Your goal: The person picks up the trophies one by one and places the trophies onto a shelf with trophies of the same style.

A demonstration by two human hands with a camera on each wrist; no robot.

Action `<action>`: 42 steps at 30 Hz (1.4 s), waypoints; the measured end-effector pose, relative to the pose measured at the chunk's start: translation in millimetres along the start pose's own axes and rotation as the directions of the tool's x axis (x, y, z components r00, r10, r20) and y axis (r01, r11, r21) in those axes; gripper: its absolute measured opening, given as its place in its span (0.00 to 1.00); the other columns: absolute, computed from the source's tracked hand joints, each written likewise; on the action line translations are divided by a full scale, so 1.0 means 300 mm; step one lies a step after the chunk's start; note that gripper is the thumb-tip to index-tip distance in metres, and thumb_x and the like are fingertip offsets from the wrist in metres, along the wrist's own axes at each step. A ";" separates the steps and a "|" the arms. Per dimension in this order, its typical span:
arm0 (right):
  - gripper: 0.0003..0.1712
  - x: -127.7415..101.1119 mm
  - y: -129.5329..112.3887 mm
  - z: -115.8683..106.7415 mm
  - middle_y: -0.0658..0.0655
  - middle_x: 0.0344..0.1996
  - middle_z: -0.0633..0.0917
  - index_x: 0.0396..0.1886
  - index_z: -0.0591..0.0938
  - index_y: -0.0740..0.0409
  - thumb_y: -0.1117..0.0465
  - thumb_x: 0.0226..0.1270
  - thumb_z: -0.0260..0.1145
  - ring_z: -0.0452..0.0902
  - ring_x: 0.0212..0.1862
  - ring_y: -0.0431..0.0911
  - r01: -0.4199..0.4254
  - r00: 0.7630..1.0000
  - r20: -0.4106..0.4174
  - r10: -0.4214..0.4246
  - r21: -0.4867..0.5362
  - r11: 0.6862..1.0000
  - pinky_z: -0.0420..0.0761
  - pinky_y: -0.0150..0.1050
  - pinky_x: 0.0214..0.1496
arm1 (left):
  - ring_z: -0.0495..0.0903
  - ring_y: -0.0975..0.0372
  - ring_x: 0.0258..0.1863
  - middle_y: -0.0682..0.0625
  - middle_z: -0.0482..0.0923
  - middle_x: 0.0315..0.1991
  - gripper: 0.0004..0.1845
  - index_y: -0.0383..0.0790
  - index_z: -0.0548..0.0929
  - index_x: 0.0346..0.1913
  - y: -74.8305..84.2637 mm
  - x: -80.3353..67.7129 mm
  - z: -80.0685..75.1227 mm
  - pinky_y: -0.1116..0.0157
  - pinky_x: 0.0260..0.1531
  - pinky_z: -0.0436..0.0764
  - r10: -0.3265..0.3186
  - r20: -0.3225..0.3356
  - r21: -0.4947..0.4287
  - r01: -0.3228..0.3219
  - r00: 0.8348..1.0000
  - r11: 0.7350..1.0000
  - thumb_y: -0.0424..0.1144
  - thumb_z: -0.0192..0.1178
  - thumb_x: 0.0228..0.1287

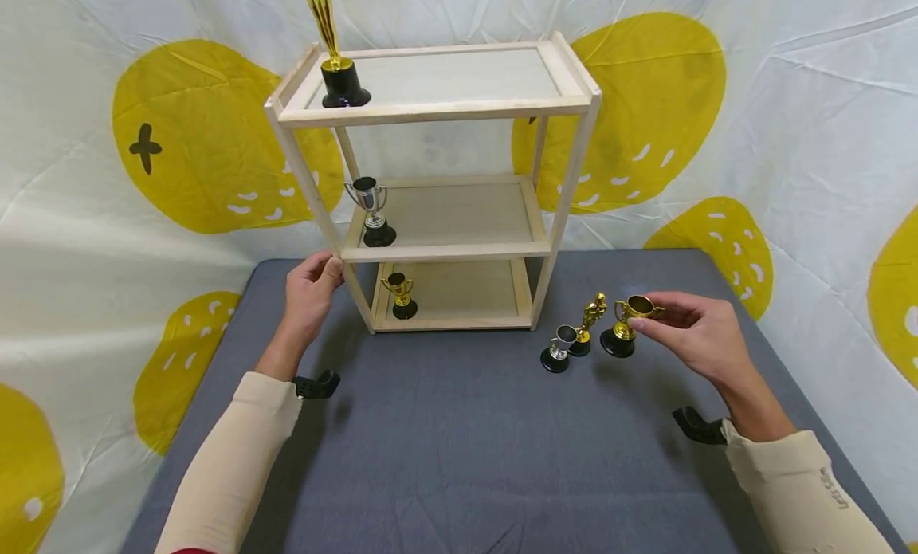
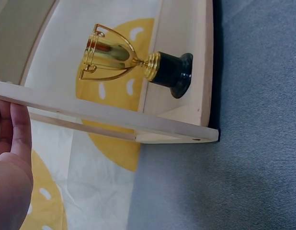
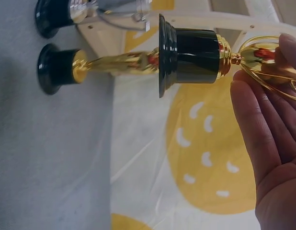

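Observation:
My right hand [image 1: 692, 331] pinches the rim of a small gold cup trophy [image 1: 625, 324] on a black base [image 3: 188, 55], just right of a gold figure trophy [image 1: 586, 324] and a small silver cup trophy [image 1: 559, 348] on the grey table. My left hand [image 1: 310, 292] rests against the front left post of a wooden three-tier shelf [image 1: 437, 108]; its fingers [image 2: 14, 134] lie along the post. The shelf holds a tall gold statuette [image 1: 331, 48] on top, a silver cup [image 1: 370, 211] on the middle tier and a gold cup [image 1: 399, 295] on the bottom tier.
The grey table [image 1: 459, 442] ends at edges left and right, with a white and yellow cloth backdrop [image 1: 789, 139] behind and around it. The shelf stands at the table's far middle. Black wrist mounts [image 1: 319, 385] show on both forearms.

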State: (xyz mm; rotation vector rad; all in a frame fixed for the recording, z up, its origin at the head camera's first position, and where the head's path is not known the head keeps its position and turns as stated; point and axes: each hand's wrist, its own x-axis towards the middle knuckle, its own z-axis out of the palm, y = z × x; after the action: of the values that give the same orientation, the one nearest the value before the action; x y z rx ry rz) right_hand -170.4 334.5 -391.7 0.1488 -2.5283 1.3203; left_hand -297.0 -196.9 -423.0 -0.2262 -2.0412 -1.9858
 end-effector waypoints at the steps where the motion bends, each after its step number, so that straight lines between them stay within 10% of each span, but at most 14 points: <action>1: 0.22 0.001 -0.007 0.001 0.26 0.32 0.87 0.52 0.86 0.71 0.69 0.57 0.81 0.86 0.31 0.27 0.005 1.000 0.001 -0.005 0.001 1.000 0.84 0.22 0.34 | 0.83 0.71 0.39 0.65 0.85 0.36 0.08 0.45 0.86 0.49 0.000 0.000 0.000 0.77 0.45 0.86 -0.001 0.001 -0.002 0.001 1.000 1.000 0.39 0.59 0.77; 42: 0.19 0.050 -0.212 0.166 0.31 0.33 0.88 0.49 0.88 0.68 0.71 0.56 0.80 0.88 0.33 0.30 0.117 0.983 0.121 -0.135 0.142 0.983 0.87 0.26 0.34 | 0.83 0.71 0.37 0.65 0.85 0.35 0.07 0.46 0.88 0.46 0.005 -0.001 0.003 0.77 0.44 0.86 -0.009 -0.009 -0.024 0.009 1.000 1.000 0.40 0.60 0.75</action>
State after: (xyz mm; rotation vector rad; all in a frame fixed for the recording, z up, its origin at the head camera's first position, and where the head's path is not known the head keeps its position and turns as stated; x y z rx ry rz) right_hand -180.7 257.7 -364.0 0.4295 -2.4865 1.4731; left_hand -296.3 -195.9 -421.6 -0.2125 -2.0170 -2.0144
